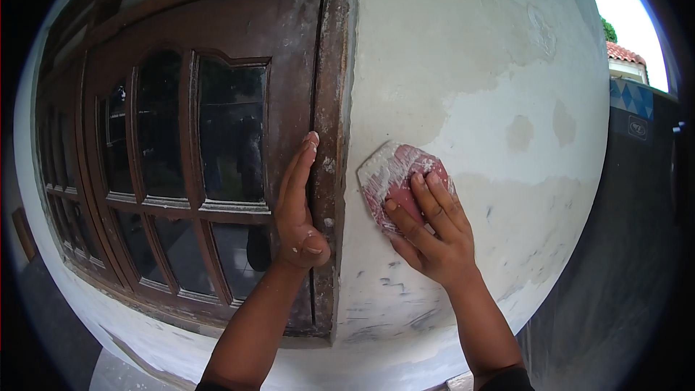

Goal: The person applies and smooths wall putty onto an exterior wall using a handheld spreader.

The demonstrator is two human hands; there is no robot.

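Observation:
My right hand [434, 235] grips a red putty spreader [405, 199], its fingers spread over the blade's face. White putty coats the spreader's upper and left parts, and it overlaps the pale wall [485, 108] beside the window frame. My left hand [298, 206] is held edge-on at the brown wooden frame [329, 174], fingers stretched upward and holding nothing. White smears mark its fingertips and thumb.
Left of the frame are brown window panels with dark glass panes [232, 130]. Grey patches and dark scuffs mark the wall. A dark surface [608, 261] lies beyond the wall's right edge, and a tiled roof [624, 53] shows farther off.

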